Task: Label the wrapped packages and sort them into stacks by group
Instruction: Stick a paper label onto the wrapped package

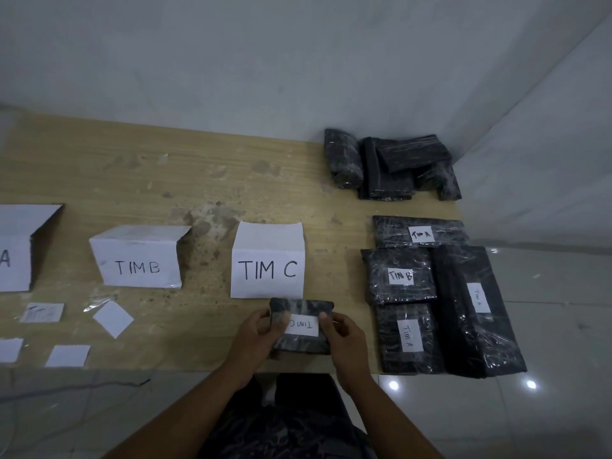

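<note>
While both hands are holding the small wrapped package [301,308] at the near edge of the surface [198,180], just in front of the TIM C sign [267,260], we are noting its handling. Our left hand [261,332] is pinching the left side, our right hand [344,336] the right side. Each grip is clamped on the package, thumbs lying on the ends of its white label [303,326]. We are judging it light and soft: rounded corners, glossy film wrinkling over it. That film is probably making it slippery, so we are favouring a hold across the short sides, fingers underneath. The label is reading upside down, seemingly TIM C.

Hard to make out: whether the package is resting on the surface or being lifted clear; the fingers under it are hidden. The third sign [15,260] at far left is being cut off by the frame, only an A showing. One of the paper slips [41,312] is carrying scribble we are not managing to read. The unlabelled pile [390,167] at the far corner is overlapping; we are not counting it. The labelled packages [400,276] are lying side by side near the right edge, unstacked.
</note>
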Tool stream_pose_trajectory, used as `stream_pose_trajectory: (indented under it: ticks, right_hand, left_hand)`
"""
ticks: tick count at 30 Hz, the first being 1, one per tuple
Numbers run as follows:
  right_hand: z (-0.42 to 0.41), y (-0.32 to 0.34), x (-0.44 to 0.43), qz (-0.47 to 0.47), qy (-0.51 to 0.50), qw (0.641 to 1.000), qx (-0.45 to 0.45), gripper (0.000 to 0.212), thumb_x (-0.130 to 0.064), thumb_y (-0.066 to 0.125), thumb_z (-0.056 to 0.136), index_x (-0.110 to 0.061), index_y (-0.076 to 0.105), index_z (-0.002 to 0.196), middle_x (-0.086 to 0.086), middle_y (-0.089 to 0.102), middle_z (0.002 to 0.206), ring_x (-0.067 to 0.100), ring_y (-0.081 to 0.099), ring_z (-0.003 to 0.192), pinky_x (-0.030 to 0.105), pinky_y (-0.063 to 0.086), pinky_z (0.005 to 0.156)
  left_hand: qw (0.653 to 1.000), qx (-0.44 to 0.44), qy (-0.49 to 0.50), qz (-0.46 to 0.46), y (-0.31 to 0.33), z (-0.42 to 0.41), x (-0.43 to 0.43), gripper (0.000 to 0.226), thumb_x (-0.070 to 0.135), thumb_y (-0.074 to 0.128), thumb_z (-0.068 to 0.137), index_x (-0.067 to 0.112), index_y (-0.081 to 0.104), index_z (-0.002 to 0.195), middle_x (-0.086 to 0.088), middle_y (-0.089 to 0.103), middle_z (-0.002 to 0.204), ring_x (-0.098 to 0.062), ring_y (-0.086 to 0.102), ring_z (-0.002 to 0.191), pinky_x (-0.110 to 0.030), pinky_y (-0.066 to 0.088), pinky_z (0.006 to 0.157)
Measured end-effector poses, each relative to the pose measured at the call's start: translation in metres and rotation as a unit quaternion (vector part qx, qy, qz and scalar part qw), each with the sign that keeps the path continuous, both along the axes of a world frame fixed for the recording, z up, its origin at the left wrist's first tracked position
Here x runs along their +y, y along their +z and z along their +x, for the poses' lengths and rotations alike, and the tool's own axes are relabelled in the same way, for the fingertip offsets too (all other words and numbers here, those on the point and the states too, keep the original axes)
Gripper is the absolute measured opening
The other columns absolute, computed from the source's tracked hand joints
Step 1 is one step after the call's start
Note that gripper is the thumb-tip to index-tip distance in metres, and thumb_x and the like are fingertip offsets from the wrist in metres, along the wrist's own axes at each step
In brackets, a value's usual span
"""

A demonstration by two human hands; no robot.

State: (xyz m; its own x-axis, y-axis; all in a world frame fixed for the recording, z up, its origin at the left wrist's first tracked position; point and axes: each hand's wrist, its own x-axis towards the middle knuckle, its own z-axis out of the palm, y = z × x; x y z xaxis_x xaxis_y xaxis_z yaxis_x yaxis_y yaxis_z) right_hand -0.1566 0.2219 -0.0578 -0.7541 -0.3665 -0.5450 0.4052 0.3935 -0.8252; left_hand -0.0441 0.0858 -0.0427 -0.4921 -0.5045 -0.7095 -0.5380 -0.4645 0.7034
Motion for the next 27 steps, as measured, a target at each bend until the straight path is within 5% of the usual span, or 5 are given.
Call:
stream_pose_trajectory:
  ticks: [3,8,19,23,27]
  right_hand:
    - [-0.006,-0.002,0.007,0.009,-0.029,0.999,0.016,0.023,-0.037,0.063,0.09,-0.016,0.073,0.095,0.0,0.075,0.088,0.015,0.071,0.086,0.034,0.059,0.076]
    - [-0.019,0.007,0.022,0.026,-0.076,0.996,0.041,0.029,-0.035,0.052,0.096,-0.017,0.073,0.086,0.001,0.073,0.083,0.013,0.069,0.083,0.025,0.055,0.067]
    - [-0.058,0.022,0.09,-0.014,-0.094,0.995,0.023,0.014,-0.026,0.062,0.092,-0.017,0.071,0.097,0.001,0.074,0.096,0.016,0.069,0.093,0.037,0.057,0.083]
    - [-0.069,0.02,0.105,-0.029,-0.202,0.979,-0.03,0.014,-0.023,0.066,0.09,-0.011,0.069,0.096,0.008,0.074,0.092,0.023,0.069,0.084,0.04,0.055,0.075]
    - [-0.089,0.023,0.101,-0.054,-0.256,0.962,-0.074,0.019,-0.021,0.062,0.093,-0.002,0.064,0.095,0.017,0.071,0.09,0.022,0.063,0.071,0.032,0.05,0.057]
  left_hand:
    - [0.999,0.02,-0.033,-0.008,0.009,-0.012,0.002,0.034,0.049,0.062,0.085,0.019,0.072,0.097,-0.006,0.076,0.091,-0.026,0.073,0.084,-0.05,0.06,0.074]
    - [0.997,0.012,-0.076,-0.02,0.003,-0.034,0.011,0.064,0.075,0.058,0.072,0.013,0.073,0.08,-0.016,0.074,0.088,-0.035,0.07,0.087,-0.055,0.054,0.081]
    - [0.994,0.023,-0.1,-0.035,0.02,-0.121,0.045,0.035,0.035,0.049,0.097,0.008,0.07,0.088,-0.006,0.074,0.078,-0.015,0.069,0.065,-0.023,0.055,0.054]
    - [0.995,0.05,-0.089,0.008,0.011,-0.153,0.046,0.02,0.023,0.059,0.093,0.005,0.064,0.101,-0.014,0.07,0.101,-0.024,0.07,0.088,-0.043,0.057,0.086]
    - [0.993,0.074,-0.079,0.044,0.011,-0.182,0.051,0.013,0.015,0.057,0.095,0.005,0.064,0.097,-0.014,0.071,0.105,-0.026,0.069,0.096,-0.042,0.054,0.092]
